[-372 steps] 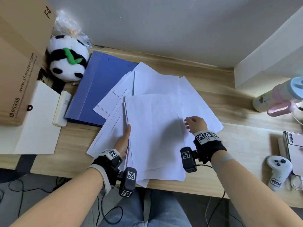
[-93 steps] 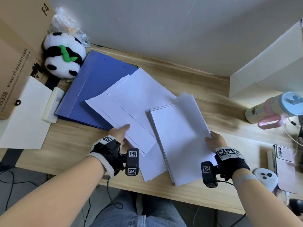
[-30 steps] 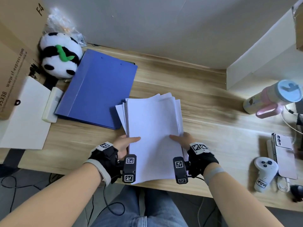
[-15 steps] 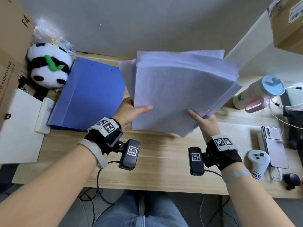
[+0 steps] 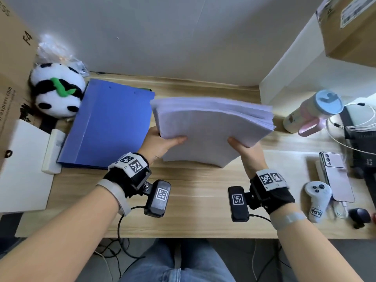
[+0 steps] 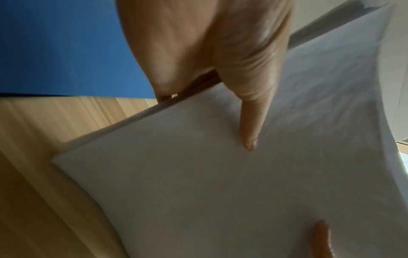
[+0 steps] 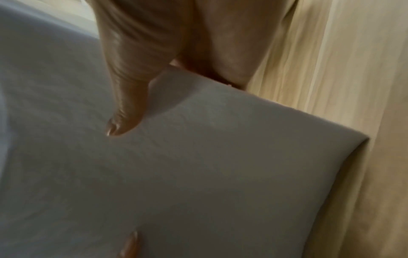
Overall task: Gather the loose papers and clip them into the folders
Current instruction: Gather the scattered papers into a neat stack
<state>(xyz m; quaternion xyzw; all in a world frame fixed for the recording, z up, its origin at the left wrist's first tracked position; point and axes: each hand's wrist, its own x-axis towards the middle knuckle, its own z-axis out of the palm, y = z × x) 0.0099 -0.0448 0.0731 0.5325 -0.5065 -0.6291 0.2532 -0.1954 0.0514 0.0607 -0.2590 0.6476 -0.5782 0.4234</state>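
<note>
1. With both hands clamped on it, left hand [image 5: 160, 141] and right hand [image 5: 247, 151], thumbs on top, the stack [image 5: 209, 127] hangs above the desk [image 5: 193, 192]: gathering looks done.
2. Folder [image 5: 109, 123] lies closed beside it; clipping remains.

A home desk corner: wooden desk [image 5: 193, 200], plush panda [image 5: 57, 90], shipping boxes [image 5: 12, 78], phone [image 5: 335, 176], game controller [image 5: 317, 200].
</note>
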